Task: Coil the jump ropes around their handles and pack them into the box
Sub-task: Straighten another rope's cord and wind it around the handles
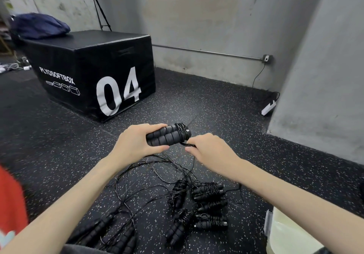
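Right now, from the camera on my head, my left hand (137, 144) curls round a pair of black ribbed foam jump-rope handles (167, 136), held side by side and level above the floor. My thumb lies along their near side and my fingers wrap over the top. Several turns of thin black cord (182, 130) sit wound round the handles near their right end. My right hand (210, 151) is just beside that end, its thumb and fingers pinching a short stretch of the same cord (190, 145) that runs down from the coil; the rest of those fingers are curled in.

Below my hands, on the dark speckled rubber floor (216, 108), loose black cord (137, 175) sprawls in loops. To the right of it lie several already coiled jump ropes (208, 192), each a bundle of black handles with cord wrapped about them, lying close together and some touching. Nearer me, at the lower left, more black foam handles (110, 232) lie uncoiled, their cords trailing into the tangle.

A pale, whitish container (285, 232) stands at the lower right edge, only partly in view; I cannot tell whether it is the box for packing. Further off stands a big black padded plyo box (94, 70) printed with "04", a dark blue bag (39, 25) resting on its top. A white power strip (268, 108) lies by the grey wall (216, 27).
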